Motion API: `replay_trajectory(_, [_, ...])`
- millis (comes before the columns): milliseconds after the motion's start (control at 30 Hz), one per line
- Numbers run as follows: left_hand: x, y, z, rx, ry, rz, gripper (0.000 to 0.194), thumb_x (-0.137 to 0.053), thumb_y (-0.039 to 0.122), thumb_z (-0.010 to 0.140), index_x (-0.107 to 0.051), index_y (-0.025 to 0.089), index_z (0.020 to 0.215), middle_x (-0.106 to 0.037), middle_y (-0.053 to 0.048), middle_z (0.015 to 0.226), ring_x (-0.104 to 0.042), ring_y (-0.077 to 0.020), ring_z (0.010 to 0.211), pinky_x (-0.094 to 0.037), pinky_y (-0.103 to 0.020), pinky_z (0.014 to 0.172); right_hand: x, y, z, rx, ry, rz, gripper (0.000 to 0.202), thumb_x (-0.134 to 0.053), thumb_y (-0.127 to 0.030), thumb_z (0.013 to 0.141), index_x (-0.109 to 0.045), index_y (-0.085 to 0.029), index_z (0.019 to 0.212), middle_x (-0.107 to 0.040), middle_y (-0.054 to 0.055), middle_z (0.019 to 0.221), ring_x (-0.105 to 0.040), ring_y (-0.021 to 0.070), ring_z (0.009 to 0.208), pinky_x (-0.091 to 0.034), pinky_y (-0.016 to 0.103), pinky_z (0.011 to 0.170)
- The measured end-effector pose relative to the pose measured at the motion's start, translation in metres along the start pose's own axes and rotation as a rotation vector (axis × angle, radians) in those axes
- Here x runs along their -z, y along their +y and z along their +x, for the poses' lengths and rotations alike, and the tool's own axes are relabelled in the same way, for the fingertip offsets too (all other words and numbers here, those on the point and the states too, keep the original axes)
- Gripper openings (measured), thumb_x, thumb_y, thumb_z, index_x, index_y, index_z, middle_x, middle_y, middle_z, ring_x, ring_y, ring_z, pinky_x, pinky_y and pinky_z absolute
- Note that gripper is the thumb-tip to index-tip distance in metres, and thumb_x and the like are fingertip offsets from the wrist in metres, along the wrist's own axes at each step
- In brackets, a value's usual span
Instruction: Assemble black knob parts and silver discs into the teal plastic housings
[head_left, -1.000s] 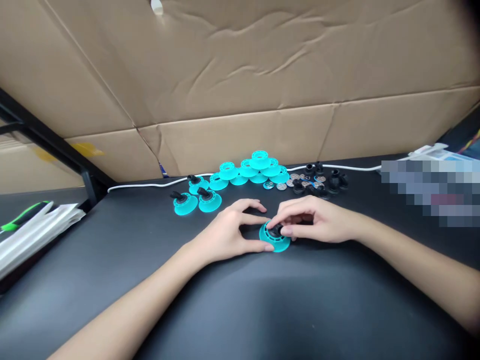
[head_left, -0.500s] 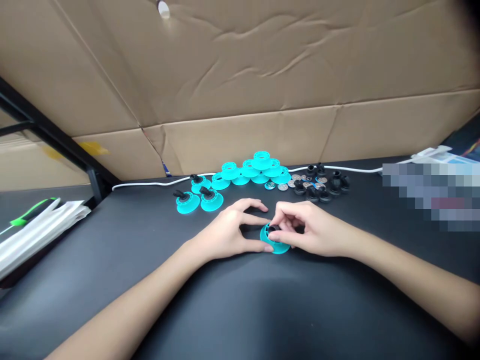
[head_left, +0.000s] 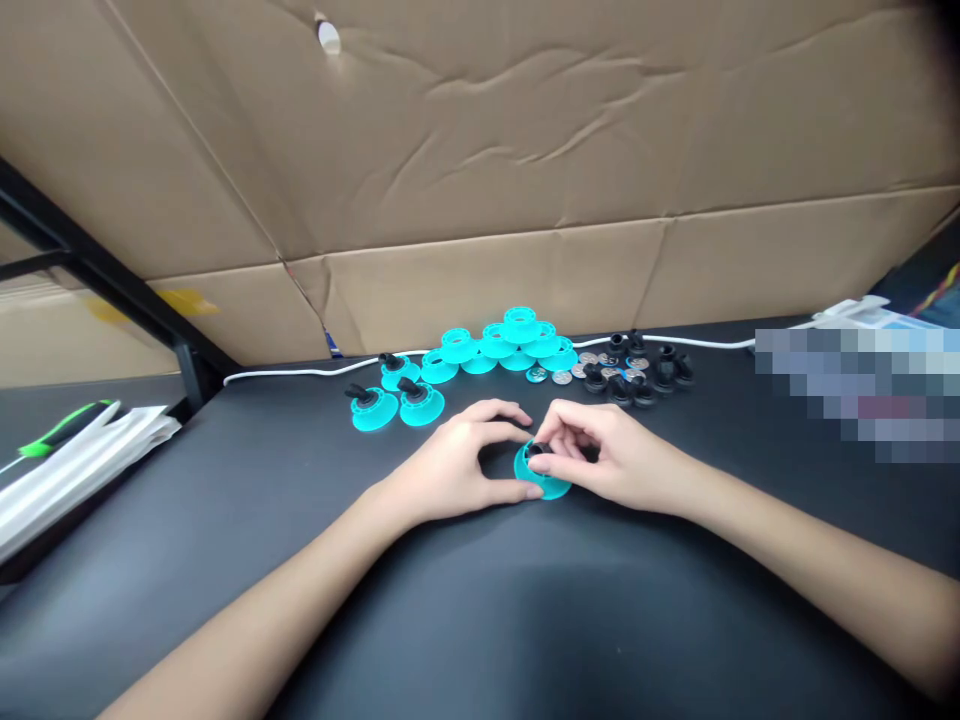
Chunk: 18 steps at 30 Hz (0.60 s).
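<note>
My left hand [head_left: 454, 460] steadies a turquoise flared plastic ring [head_left: 547, 489] on the black tabletop, thumb at its near rim and index finger at its far side. My right hand [head_left: 615, 455] pinches a small black plastic piece [head_left: 539, 451] at the ring's central opening. How deep this piece sits is hidden by the fingers. Beyond my left hand stand three turquoise rings with black pieces in them, one of them a ring at the front left [head_left: 375, 412].
Behind my hands is a stack of turquoise rings [head_left: 517, 350]. Right of it lie several silvery discs [head_left: 562, 377] and loose black pieces [head_left: 665, 370]. A white cable [head_left: 315, 373] runs along the cardboard wall [head_left: 480, 270]. A green-and-black-handled tool [head_left: 64, 430] rests at far left.
Both hands and the turquoise ring between them have shifted slightly left and away from me. The grip on the ring and black piece looks the same.
</note>
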<state>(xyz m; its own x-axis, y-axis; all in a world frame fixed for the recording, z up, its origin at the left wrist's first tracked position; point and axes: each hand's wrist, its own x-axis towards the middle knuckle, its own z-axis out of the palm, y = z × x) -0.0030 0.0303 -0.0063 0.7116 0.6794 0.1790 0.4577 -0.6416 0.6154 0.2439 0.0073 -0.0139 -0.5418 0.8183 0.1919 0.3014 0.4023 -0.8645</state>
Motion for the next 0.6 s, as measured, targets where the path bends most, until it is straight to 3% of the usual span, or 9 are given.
replay_trajectory(133, [0.011, 0.001, -0.003, -0.048, -0.087, 0.015, 0.056, -0.086, 0.040, 0.087, -0.068, 0.025, 0.138, -0.061, -0.013, 0.149, -0.057, -0.0313, 0.141, -0.048, -0.048, 0.121, 0.002, 0.000, -0.001, 0.037, -0.038, 0.146, 0.028, -0.076, -0.041, 0.097, -0.056, -0.026, 0.110, -0.060, -0.001, 0.097, -0.063, 0.0151, 0.085, -0.057, 0.031, 0.081])
replay_trajectory(200, [0.021, 0.001, -0.006, -0.054, -0.101, 0.016, 0.059, -0.085, 0.039, 0.087, -0.064, 0.026, 0.141, -0.063, -0.011, 0.145, -0.059, -0.0297, 0.137, -0.049, -0.046, 0.119, 0.002, 0.001, -0.002, 0.029, -0.035, 0.216, 0.029, -0.075, -0.039, 0.098, -0.050, -0.027, 0.107, -0.057, -0.001, 0.100, -0.064, 0.0148, 0.087, -0.059, 0.033, 0.084])
replay_trajectory(333, [0.040, 0.004, -0.011, -0.029, -0.133, 0.132, 0.031, -0.077, 0.031, 0.092, -0.070, 0.023, 0.120, -0.071, -0.008, 0.121, -0.067, -0.0251, 0.113, -0.056, -0.038, 0.101, 0.003, 0.007, 0.000, -0.017, 0.007, 0.199, 0.027, -0.070, -0.041, 0.102, -0.046, -0.026, 0.100, -0.055, -0.002, 0.095, -0.067, 0.0147, 0.083, -0.060, 0.033, 0.080])
replay_trajectory(467, [0.050, 0.007, -0.015, -0.007, -0.119, 0.446, 0.018, -0.069, 0.020, 0.090, -0.071, 0.021, 0.108, -0.072, -0.007, 0.110, -0.067, -0.0274, 0.108, -0.051, -0.045, 0.105, 0.005, 0.011, 0.002, -0.045, -0.002, 0.153, 0.025, -0.066, -0.040, 0.103, -0.047, -0.025, 0.097, -0.058, -0.002, 0.091, -0.070, 0.0163, 0.082, -0.059, 0.034, 0.078])
replay_trajectory(600, [0.052, 0.003, -0.018, -0.008, -0.139, 0.614, 0.023, -0.059, 0.009, 0.089, -0.071, 0.020, 0.105, -0.072, -0.009, 0.112, -0.067, -0.0291, 0.110, -0.051, -0.046, 0.102, 0.005, 0.010, 0.002, -0.018, -0.004, 0.059, 0.023, -0.065, -0.040, 0.103, -0.051, -0.024, 0.095, -0.059, 0.000, 0.090, -0.063, 0.0160, 0.079, -0.056, 0.032, 0.076])
